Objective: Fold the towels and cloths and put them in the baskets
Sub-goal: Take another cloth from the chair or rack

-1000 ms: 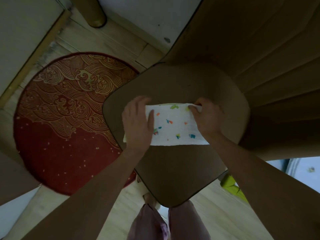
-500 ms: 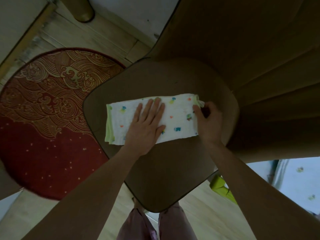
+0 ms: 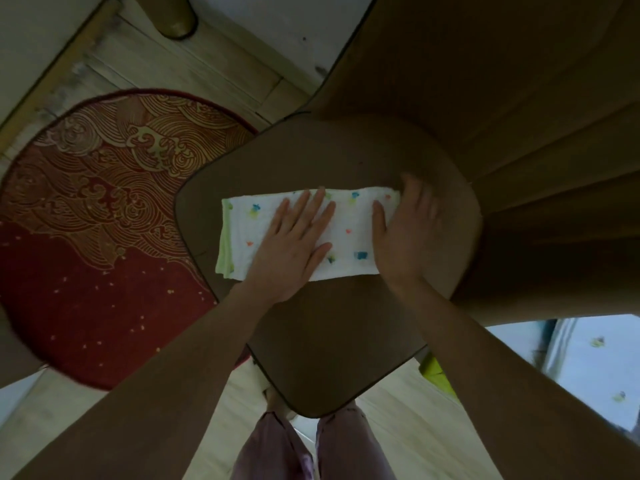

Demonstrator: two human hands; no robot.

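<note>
A white cloth (image 3: 349, 237) with small coloured prints and a green edge lies folded into a long strip on the brown chair seat (image 3: 332, 334). My left hand (image 3: 294, 247) presses flat on the cloth's middle, fingers straight and spread. My right hand (image 3: 403, 237) lies flat over the strip's right end, fingers straight. No basket is in view.
The chair's brown back (image 3: 502, 98) rises at the right. A round red rug (image 3: 90, 237) with gold wave patterns covers the wooden floor at the left. More printed white fabric (image 3: 595, 368) and something yellow-green (image 3: 436, 375) lie at the lower right. My legs stand below the seat.
The cloth went from a short piece held at both ends to a long strip. My left hand moved onto its middle, and my right hand went from gripping the right end to lying flat on it.
</note>
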